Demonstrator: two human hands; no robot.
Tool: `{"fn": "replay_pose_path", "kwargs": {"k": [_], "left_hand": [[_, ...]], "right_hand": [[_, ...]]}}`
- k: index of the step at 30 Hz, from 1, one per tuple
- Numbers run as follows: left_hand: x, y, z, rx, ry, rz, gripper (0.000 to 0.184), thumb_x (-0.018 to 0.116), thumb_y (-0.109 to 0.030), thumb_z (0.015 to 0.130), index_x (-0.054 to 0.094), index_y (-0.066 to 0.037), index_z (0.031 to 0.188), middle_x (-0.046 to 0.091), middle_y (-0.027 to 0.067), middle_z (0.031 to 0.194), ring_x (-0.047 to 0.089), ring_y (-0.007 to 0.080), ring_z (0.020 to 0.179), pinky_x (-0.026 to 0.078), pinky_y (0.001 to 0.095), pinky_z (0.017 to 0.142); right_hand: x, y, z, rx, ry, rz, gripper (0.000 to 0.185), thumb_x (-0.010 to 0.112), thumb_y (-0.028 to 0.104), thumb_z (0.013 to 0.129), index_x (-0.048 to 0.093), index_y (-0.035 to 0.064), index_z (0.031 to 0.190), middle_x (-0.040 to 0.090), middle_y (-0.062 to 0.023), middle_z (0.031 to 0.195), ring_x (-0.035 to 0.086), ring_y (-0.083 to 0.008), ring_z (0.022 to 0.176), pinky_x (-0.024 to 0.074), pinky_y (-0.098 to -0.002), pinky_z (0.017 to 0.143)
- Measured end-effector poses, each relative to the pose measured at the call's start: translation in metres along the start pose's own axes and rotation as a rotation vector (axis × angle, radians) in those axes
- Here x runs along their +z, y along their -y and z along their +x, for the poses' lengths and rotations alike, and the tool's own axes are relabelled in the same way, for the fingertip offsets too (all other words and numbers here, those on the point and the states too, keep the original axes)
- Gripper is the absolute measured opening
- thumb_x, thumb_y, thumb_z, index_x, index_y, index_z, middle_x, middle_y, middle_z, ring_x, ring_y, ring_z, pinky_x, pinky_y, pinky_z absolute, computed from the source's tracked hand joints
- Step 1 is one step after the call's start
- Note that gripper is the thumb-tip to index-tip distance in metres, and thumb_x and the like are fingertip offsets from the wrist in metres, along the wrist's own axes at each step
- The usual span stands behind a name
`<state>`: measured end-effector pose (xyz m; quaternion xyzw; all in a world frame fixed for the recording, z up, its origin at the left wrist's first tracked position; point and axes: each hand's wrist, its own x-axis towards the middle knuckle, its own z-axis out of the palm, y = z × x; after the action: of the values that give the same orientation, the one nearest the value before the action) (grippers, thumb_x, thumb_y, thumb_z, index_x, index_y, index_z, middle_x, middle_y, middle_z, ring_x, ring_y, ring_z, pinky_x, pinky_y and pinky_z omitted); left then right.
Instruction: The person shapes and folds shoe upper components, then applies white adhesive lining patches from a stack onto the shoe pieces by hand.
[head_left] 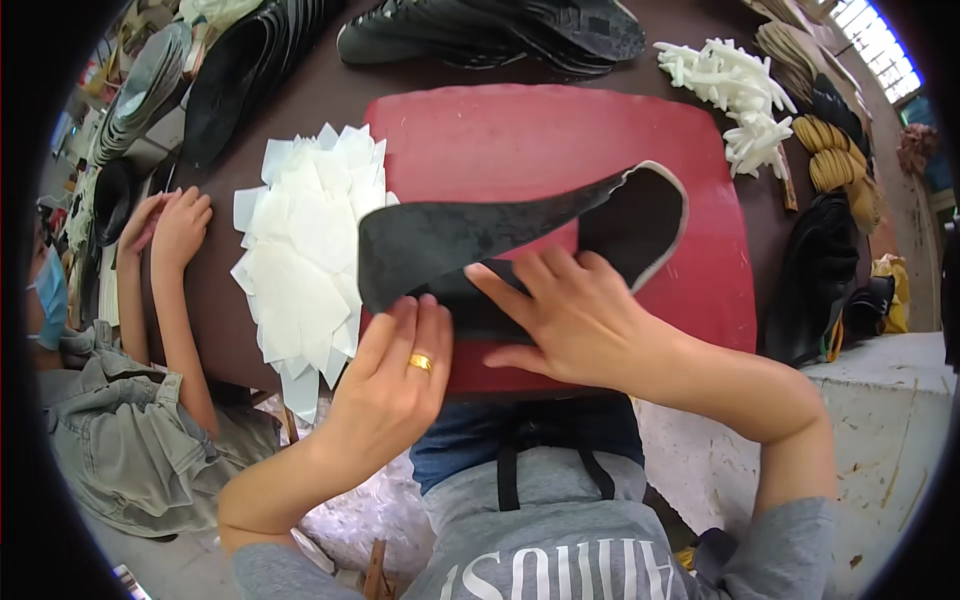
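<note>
A curved black shoe upper (440,238) with a pale edge at its right end lies folded over on a red mat (500,135). My left hand (392,372), with a gold ring, pinches the near left edge of the upper, its fingers together and their tips partly hidden. My right hand (580,318) rests on the upper's near middle, fingers spread and palm down, with the thumb apart over the mat. Close to my left hand is a pile of white sheet pieces (300,240), which the upper's left end meets.
Stacked black uppers (490,35) lie at the back, with another stack (235,85) at back left. White strips (725,85) are heaped at back right, near tan bundles (830,155) and black pieces (815,270). On the left sits a person (130,420), hands on the brown table (215,330).
</note>
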<state>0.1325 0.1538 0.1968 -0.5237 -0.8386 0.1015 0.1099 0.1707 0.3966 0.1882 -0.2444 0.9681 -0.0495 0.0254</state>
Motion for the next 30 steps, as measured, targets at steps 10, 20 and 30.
{"fn": "replay_pose_path", "kwargs": {"k": [10,20,30], "left_hand": [[0.006,-0.012,0.03,0.117,-0.174,-0.24,0.037,0.056,-0.007,0.081,0.06,0.006,0.116,0.063,0.0183,0.115,0.061,0.0301,0.105,0.042,0.0376,0.102],[0.006,0.001,0.034,0.194,-0.165,-0.13,0.033,0.058,-0.009,0.081,0.063,0.003,0.112,0.066,0.0163,0.11,0.064,0.0246,0.099,0.043,0.0369,0.102],[-0.001,0.01,0.045,0.214,-0.282,-0.17,0.026,0.062,-0.008,0.079,0.065,0.0,0.103,0.067,0.0112,0.099,0.065,0.02,0.09,0.042,0.0364,0.103]], "right_hand": [[0.024,0.013,-0.042,0.077,-0.135,0.185,0.065,0.051,0.047,0.088,0.046,0.0041,0.136,0.039,-0.0181,0.146,0.037,-0.0312,0.136,0.0205,-0.0538,0.11],[0.015,-0.009,-0.042,0.213,-0.255,0.308,0.059,0.053,0.034,0.091,0.043,0.0038,0.14,0.04,-0.0127,0.148,0.037,-0.0254,0.137,0.0148,-0.0493,0.114],[0.012,-0.051,-0.027,0.489,-0.74,0.072,0.045,0.061,0.017,0.086,0.053,0.0005,0.127,0.051,-0.0104,0.137,0.05,-0.0245,0.123,0.0329,-0.0428,0.107]]}}
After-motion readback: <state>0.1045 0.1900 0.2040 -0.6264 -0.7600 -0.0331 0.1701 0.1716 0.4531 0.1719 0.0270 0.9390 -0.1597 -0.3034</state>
